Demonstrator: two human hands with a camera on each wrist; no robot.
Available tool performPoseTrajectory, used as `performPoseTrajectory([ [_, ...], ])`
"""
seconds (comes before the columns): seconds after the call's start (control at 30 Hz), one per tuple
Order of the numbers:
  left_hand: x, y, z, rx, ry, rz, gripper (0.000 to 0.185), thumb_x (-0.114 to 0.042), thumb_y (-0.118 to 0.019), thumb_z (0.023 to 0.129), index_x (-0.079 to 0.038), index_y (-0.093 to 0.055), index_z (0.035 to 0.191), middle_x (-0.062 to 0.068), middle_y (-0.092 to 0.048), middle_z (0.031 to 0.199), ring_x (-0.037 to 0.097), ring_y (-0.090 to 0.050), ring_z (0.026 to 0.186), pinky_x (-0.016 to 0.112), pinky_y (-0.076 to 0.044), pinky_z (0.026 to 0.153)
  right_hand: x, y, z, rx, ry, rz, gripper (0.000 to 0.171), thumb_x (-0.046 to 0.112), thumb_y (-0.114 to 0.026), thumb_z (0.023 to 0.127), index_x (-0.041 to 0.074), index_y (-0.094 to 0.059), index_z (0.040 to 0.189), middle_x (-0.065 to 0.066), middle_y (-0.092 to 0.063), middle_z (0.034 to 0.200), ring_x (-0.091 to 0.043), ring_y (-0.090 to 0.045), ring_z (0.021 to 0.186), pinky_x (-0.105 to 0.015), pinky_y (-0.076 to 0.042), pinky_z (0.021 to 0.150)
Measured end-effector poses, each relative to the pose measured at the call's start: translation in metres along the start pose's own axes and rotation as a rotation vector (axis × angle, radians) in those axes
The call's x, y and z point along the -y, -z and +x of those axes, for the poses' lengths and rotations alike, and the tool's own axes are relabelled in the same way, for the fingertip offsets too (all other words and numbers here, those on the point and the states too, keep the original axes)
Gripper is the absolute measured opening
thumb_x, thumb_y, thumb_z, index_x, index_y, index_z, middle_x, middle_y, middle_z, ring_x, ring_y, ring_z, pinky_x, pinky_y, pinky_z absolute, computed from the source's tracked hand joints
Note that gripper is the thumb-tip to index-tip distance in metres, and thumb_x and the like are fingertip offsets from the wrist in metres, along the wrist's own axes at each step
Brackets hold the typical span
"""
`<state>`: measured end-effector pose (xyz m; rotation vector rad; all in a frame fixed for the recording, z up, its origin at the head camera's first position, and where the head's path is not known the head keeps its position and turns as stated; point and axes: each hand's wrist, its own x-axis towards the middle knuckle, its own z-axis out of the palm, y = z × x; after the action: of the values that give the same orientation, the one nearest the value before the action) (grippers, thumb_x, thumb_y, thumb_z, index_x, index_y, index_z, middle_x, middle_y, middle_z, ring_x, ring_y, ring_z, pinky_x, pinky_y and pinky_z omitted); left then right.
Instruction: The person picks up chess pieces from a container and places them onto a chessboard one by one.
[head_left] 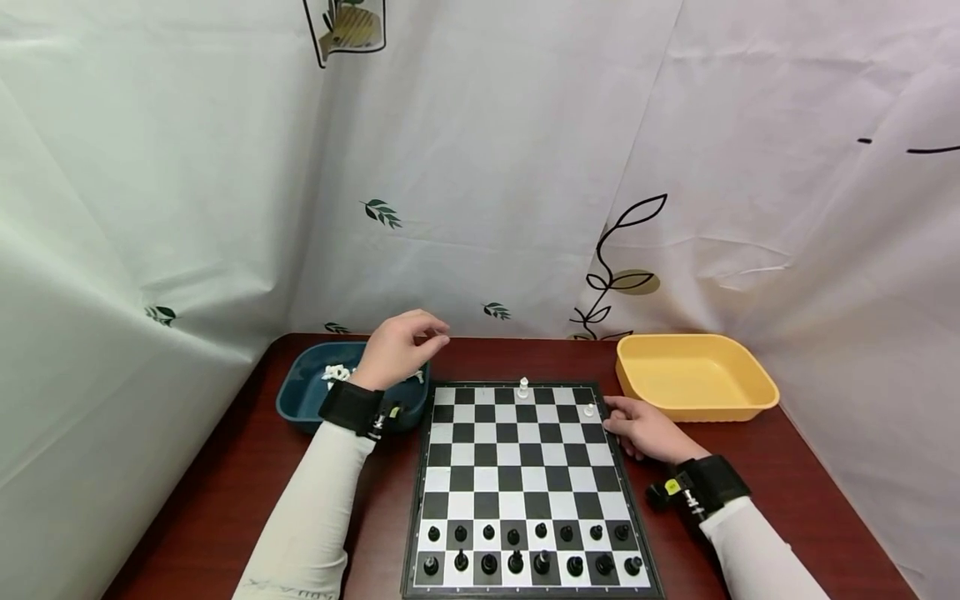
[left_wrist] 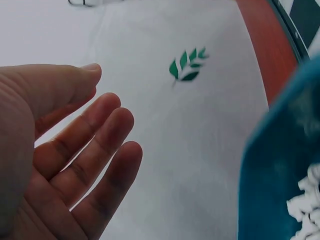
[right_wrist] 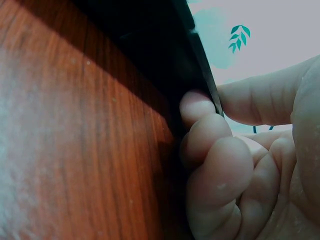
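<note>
My left hand (head_left: 400,348) hovers over the near-right side of a dark blue basin (head_left: 294,385), its fingers loosely bent. Nothing lies between thumb and fingertips in the left wrist view. White chess pieces (left_wrist: 306,202) are heaped inside that basin. At the right edge of the chessboard (head_left: 510,456), my right hand (head_left: 647,429) grips the dark frame, thumb at the top rim and curled fingers (right_wrist: 220,165) against the side. A white chess piece (head_left: 523,388) stands on the far row, and a white pawn (head_left: 588,410) sits near the right hand.
Black chess pieces (head_left: 515,562) fill the two rows at the board's near side. A yellow basin (head_left: 697,412) stands on the brown table (head_left: 810,517) at the far right. A white patterned cloth (head_left: 480,167) hangs behind and along the sides.
</note>
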<state>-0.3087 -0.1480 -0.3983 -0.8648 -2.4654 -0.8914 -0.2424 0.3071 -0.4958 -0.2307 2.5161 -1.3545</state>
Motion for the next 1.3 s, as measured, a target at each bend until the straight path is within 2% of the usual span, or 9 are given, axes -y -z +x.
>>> performPoseTrajectory([
  [0.23,0.019,0.01,-0.007,0.008,0.092,0.047,0.018,-0.019,-0.079,0.106,-0.012,-0.084,0.122,0.006,-0.078,0.12,0.027,-0.074,0.106,0.049,-0.061,0.092,0.0,0.0,-0.001,0.001,0.006,-0.006,0.067,0.017,-0.066,0.109,-0.014,-0.039,0.162,-0.007,-0.059,0.073,-0.023,-0.056,0.056,-0.035,-0.052,0.052],
  [0.47,0.04,0.019,-0.015,-0.016,0.173,0.061,0.017,-0.015,-0.078,0.106,-0.01,-0.083,0.121,0.009,-0.078,0.119,0.03,-0.075,0.106,0.052,-0.061,0.094,0.002,0.0,0.0,-0.005,0.001,-0.008,0.066,0.017,-0.067,0.109,-0.012,-0.041,0.162,-0.007,-0.059,0.074,-0.024,-0.057,0.057,-0.036,-0.051,0.052],
  [0.7,0.051,0.02,-0.018,0.011,0.241,0.127,0.018,-0.02,-0.077,0.107,-0.011,-0.083,0.122,0.009,-0.078,0.118,0.03,-0.074,0.102,0.052,-0.06,0.087,0.002,0.0,0.001,-0.005,0.001,-0.011,0.065,0.017,-0.067,0.109,-0.013,-0.041,0.161,-0.008,-0.06,0.074,-0.025,-0.057,0.057,-0.036,-0.052,0.052],
  [0.9,0.058,0.023,-0.021,0.001,0.266,0.181,0.018,-0.02,-0.078,0.107,-0.01,-0.084,0.121,0.01,-0.079,0.116,0.028,-0.073,0.097,0.05,-0.06,0.082,0.003,-0.001,0.0,-0.009,0.004,-0.009,0.063,0.016,-0.067,0.109,-0.012,-0.043,0.16,-0.008,-0.06,0.075,-0.025,-0.057,0.057,-0.036,-0.051,0.051],
  [1.13,0.065,0.025,-0.024,-0.008,0.265,0.275,0.015,-0.019,-0.078,0.106,-0.011,-0.085,0.117,0.01,-0.078,0.109,0.028,-0.072,0.091,0.049,-0.059,0.075,0.002,-0.001,0.001,-0.013,0.004,-0.016,0.063,0.017,-0.068,0.109,-0.011,-0.044,0.16,-0.007,-0.06,0.073,-0.025,-0.058,0.057,-0.036,-0.05,0.05],
  [1.3,0.069,0.017,-0.024,0.06,0.253,0.298,0.015,-0.019,-0.079,0.105,-0.01,-0.085,0.116,0.011,-0.079,0.111,0.03,-0.074,0.094,0.051,-0.061,0.08,0.001,-0.001,0.001,-0.016,0.003,-0.019,0.063,0.017,-0.067,0.109,-0.011,-0.044,0.16,-0.007,-0.06,0.073,-0.025,-0.058,0.057,-0.036,-0.05,0.05],
])
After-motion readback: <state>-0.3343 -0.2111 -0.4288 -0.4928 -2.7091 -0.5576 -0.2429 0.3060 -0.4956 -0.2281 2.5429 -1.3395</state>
